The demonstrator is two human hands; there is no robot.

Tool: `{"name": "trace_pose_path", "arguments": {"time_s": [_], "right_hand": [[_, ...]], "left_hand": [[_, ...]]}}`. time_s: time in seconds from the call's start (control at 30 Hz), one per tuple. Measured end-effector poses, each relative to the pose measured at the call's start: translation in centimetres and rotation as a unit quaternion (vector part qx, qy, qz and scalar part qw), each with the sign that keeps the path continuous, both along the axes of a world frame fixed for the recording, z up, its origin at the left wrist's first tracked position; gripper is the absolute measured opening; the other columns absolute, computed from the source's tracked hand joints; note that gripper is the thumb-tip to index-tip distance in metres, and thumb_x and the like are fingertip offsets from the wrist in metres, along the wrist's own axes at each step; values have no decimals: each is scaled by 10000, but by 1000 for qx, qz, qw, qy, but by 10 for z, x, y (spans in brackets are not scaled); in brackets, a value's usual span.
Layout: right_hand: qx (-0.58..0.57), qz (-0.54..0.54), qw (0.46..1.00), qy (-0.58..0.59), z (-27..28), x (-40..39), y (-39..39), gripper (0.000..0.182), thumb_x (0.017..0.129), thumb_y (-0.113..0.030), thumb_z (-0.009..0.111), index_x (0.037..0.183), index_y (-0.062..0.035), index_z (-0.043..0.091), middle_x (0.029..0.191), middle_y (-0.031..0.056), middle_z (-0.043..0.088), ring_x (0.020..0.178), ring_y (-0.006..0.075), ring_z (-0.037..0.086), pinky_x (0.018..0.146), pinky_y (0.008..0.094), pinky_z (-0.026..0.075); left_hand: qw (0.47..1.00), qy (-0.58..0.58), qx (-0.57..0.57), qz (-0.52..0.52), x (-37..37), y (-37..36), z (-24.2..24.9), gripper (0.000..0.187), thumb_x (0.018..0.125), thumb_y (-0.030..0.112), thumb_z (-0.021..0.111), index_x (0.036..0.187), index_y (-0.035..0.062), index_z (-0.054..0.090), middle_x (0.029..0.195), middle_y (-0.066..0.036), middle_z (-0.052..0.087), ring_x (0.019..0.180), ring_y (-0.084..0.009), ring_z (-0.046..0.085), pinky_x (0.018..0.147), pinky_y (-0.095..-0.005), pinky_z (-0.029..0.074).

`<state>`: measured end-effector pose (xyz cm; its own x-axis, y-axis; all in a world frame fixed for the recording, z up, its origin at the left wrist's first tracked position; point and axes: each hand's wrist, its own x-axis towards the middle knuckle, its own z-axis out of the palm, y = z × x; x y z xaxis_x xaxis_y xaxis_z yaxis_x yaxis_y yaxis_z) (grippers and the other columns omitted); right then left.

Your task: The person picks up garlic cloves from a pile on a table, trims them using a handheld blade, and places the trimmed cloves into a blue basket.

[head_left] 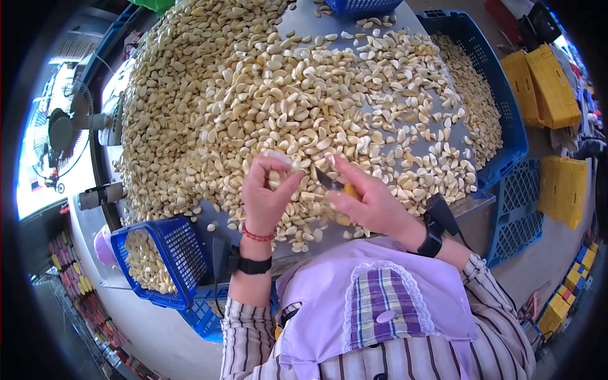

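My left hand is closed in a pinch over the heap, with a pale garlic clove between thumb and fingers, partly hidden by them. To its right, my right hand grips a small knife with a dark blade and a yellow handle. The blade points up and left toward my left hand, apart from it. Beneath both hands spreads a large heap of peeled garlic cloves, thick at the left and thinner at the right, where the metal tabletop shows through.
A blue basket with cloves stands at the table's lower left corner. Along the right side, a large blue crate holds more cloves. Another blue basket sits at the far edge. Yellow crates and a fan stand beyond the table.
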<state>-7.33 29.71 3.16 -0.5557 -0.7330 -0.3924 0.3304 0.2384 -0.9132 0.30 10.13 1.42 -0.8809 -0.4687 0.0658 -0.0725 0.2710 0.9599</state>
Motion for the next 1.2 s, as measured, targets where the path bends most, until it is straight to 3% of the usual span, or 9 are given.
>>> {"name": "trace_pose_path", "arguments": {"time_s": [0.23,0.37,0.43,0.53,0.63,0.77,0.83,0.97,1.2], "right_hand": [[-9,64,997,-44,5,0,-5,565,920,-194,538,1433,-71,335,713,-23,527,564,37,478,539,189,416],[13,12,992,-126,2,-8,-2,509,940,-213,520,1415,-98,378,748,3,565,551,30,499,517,189,428],[-57,-63,981,-175,-9,-10,1,468,953,-188,499,1404,-110,400,717,-8,534,494,27,457,468,176,390],[-66,-76,975,-197,-10,-10,0,455,948,-181,486,1389,-97,415,694,-12,505,483,42,433,466,177,379],[-61,-80,978,-182,-5,-10,1,448,946,-186,473,1381,-91,423,687,-12,495,492,44,433,478,170,372],[-87,-107,970,-199,-7,-15,11,492,941,-191,529,1399,-74,391,718,-3,531,484,39,445,462,183,384],[-92,-123,968,-198,-11,-16,14,493,939,-189,534,1397,-74,393,717,-2,534,483,40,446,461,183,382],[-97,-127,967,-200,-13,-13,12,490,937,-186,540,1391,-69,401,713,-1,540,482,40,448,462,182,382],[-80,-79,980,-165,-7,-8,5,467,934,-178,537,1382,-98,427,713,-16,534,515,24,459,466,174,393]], "left_hand": [[980,81,-152,-104,6,6,12,231,695,-28,751,806,48,564,862,-64,634,725,-140,594,615,-249,456],[956,83,266,-89,13,6,12,202,751,-37,686,880,59,564,848,-54,618,701,-131,579,572,-224,458],[791,155,592,-21,1,1,13,114,829,72,634,908,50,555,835,-47,604,667,-108,552,559,-194,451],[978,-118,144,91,-48,-32,-3,293,858,260,613,1083,72,614,750,-2,592,628,-108,548,547,-204,460],[933,-114,-340,-20,-69,-56,-54,342,847,210,637,1152,59,606,724,14,580,588,-69,511,511,-179,420],[928,-71,-357,-84,-63,-60,-48,301,858,183,631,1113,26,604,715,-6,579,535,-45,475,456,-166,365],[952,-193,237,-29,-50,-54,-29,266,878,192,606,1079,18,594,676,-26,560,486,-41,442,412,-174,322],[807,55,579,-101,-7,-54,-43,241,927,292,550,1000,63,567,653,-6,519,443,-45,379,365,-169,262],[834,-2,552,-24,23,-17,-27,275,939,311,546,1073,72,571,720,-43,566,439,-57,383,363,-171,263]]}}
